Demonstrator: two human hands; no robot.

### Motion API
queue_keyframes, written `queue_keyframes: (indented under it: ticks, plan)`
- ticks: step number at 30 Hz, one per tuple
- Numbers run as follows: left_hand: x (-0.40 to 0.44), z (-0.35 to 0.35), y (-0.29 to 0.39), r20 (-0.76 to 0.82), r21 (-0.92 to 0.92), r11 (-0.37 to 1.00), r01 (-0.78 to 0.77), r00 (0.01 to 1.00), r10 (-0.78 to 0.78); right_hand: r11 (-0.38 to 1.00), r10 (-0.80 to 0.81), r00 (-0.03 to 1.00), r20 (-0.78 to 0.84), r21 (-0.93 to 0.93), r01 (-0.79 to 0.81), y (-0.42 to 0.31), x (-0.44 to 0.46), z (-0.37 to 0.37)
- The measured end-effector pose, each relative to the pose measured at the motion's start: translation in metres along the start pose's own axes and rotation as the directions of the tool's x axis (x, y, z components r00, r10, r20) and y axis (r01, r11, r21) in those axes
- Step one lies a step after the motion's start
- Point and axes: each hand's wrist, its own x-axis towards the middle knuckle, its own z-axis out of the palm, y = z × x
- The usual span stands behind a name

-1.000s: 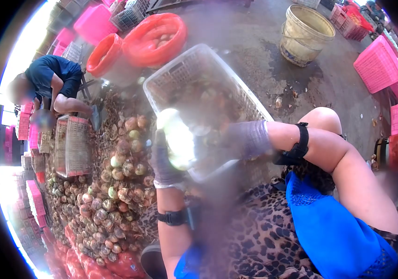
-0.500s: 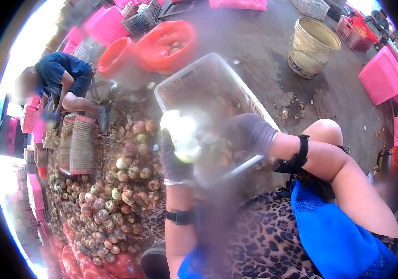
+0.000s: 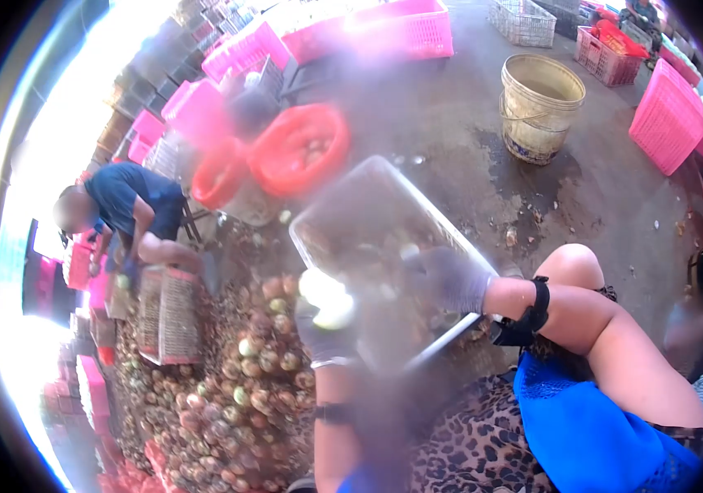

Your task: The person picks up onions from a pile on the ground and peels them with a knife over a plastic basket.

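Note:
My left hand (image 3: 323, 338), in a grey glove, is closed around a pale peeled onion (image 3: 328, 306) that glares bright white with a greenish tint low down. To its right, my right hand (image 3: 453, 282), gloved too, is over the white plastic crate (image 3: 442, 215). Its fingers look curled, but blur hides what they hold, if anything. Below and left of my left hand spreads a pile of unpeeled onions (image 3: 232, 407) on the ground. A smeared patch covers the crate's near middle.
A co-worker (image 3: 134, 205) bends over beside a wicker-like basket (image 3: 169, 316) at left. Two red-lined tubs (image 3: 300, 152) stand beyond the crate. A dirty white bucket (image 3: 539, 107) stands on wet floor. Pink crates (image 3: 668, 117) line the right side, with more pink crates (image 3: 405, 31) at the back.
The view has tilted up, so the crate, tubs and co-worker sit lower in it. My left hand keeps the onion. My right hand stays over the crate, slightly shifted.

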Motion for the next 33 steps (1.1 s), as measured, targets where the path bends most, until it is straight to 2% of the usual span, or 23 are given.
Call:
queue_keyframes:
  ticks: [2, 4, 5, 6, 7, 9, 10, 14, 15, 17, 18, 19, 20, 21, 22, 24, 25, 26, 28, 30, 32, 33]
  plan:
    - [0.023, -0.012, -0.001, -0.049, 0.062, 0.997, 0.034, 0.998, -0.031, 0.987, -0.081, 0.997, 0.008, -0.141, 0.081, -0.004, -0.001, -0.006]
    - [0.043, 0.056, 0.009, -0.125, 0.133, 0.991, -0.029, 0.991, 0.046, 0.954, -0.166, 0.986, 0.026, -0.251, 0.167, -0.010, 0.002, -0.014]
    - [0.050, 0.097, 0.017, -0.127, 0.170, 0.983, -0.068, 0.988, 0.091, 0.970, -0.150, 0.988, 0.037, -0.186, 0.154, -0.014, 0.002, -0.021]
    - [0.059, 0.139, 0.026, -0.087, 0.213, 0.971, -0.110, 0.988, 0.130, 0.976, -0.121, 0.991, 0.057, -0.175, 0.129, -0.013, 0.004, -0.022]
    - [0.091, 0.137, 0.049, 0.166, 0.302, 0.937, -0.178, 0.977, 0.132, 0.981, -0.092, 0.993, 0.077, -0.165, 0.104, -0.012, 0.006, -0.024]
    - [0.092, 0.186, 0.073, 0.081, 0.421, 0.892, -0.166, 0.986, 0.145, 0.985, -0.086, 0.993, 0.085, -0.141, 0.097, -0.012, 0.008, -0.026]
    - [0.085, 0.205, 0.079, -0.121, 0.390, 0.913, -0.121, 0.976, 0.181, 0.986, -0.095, 0.993, 0.069, -0.132, 0.103, -0.011, 0.009, -0.025]
    - [0.054, 0.112, 0.150, 0.031, 0.410, 0.890, -0.197, 0.979, 0.202, 0.984, -0.117, 0.992, 0.036, -0.127, 0.121, 0.020, 0.014, -0.009]
    - [0.021, 0.081, 0.162, -0.062, 0.478, 0.852, -0.216, 0.959, 0.277, 0.981, -0.140, 0.988, 0.068, -0.123, 0.147, 0.047, 0.015, 0.001]
    - [-0.043, 0.005, 0.190, -0.233, 0.604, 0.775, -0.188, 0.888, 0.397, 0.972, -0.133, 0.977, 0.168, -0.169, 0.161, 0.041, 0.009, 0.024]
    - [-0.070, -0.051, 0.209, -0.254, 0.691, 0.703, -0.169, 0.854, 0.455, 0.983, 0.000, 0.979, 0.204, -0.178, 0.037, 0.035, 0.007, 0.028]
    - [-0.101, -0.125, 0.232, -0.158, 0.849, 0.501, -0.167, 0.825, 0.542, 0.976, 0.134, 0.962, 0.236, -0.199, -0.087, 0.026, 0.006, 0.031]
    - [-0.134, -0.183, 0.245, -0.217, 0.858, 0.498, -0.129, 0.787, 0.577, 0.952, 0.236, 0.935, 0.263, -0.254, -0.168, 0.024, 0.004, 0.038]
    - [-0.159, -0.245, 0.256, -0.212, 0.882, 0.455, -0.124, 0.759, 0.616, 0.918, 0.335, 0.897, 0.288, -0.315, -0.242, 0.022, 0.003, 0.044]
    - [-0.183, -0.216, 0.236, -0.665, 0.455, 0.877, -0.157, 0.595, 0.451, 0.881, 0.374, 0.869, 0.323, -0.417, -0.224, 0.023, 0.004, 0.055]
    - [-0.204, -0.250, 0.218, -0.706, 0.403, 0.899, -0.175, 0.566, 0.426, 0.780, 0.454, 0.812, 0.367, -0.605, -0.163, 0.024, 0.005, 0.078]
    - [-0.212, -0.276, 0.215, -0.737, 0.376, 0.913, -0.162, 0.545, 0.400, 0.795, 0.418, 0.829, 0.372, -0.591, -0.136, 0.023, 0.003, 0.091]
    - [-0.202, -0.270, 0.200, -0.827, 0.362, 0.928, -0.085, 0.430, 0.362, 0.816, 0.399, 0.835, 0.379, -0.562, -0.135, 0.024, 0.007, 0.099]
    - [-0.177, -0.280, 0.179, -0.834, 0.457, 0.889, 0.025, 0.360, 0.419, 0.810, 0.360, 0.856, 0.371, -0.580, -0.089, 0.026, 0.014, 0.108]
    - [-0.140, -0.326, 0.180, -0.805, 0.494, 0.856, 0.149, 0.450, 0.386, 0.835, 0.331, 0.889, 0.317, -0.536, -0.120, 0.017, 0.021, 0.115]
    - [-0.096, -0.338, 0.166, -0.691, 0.689, 0.701, 0.185, 0.460, 0.558, 0.801, 0.398, 0.859, 0.321, -0.577, -0.156, 0.024, 0.032, 0.114]
    - [-0.080, -0.322, 0.167, -0.716, 0.668, 0.713, 0.213, 0.446, 0.537, 0.786, 0.367, 0.876, 0.313, -0.608, -0.112, 0.034, 0.033, 0.113]
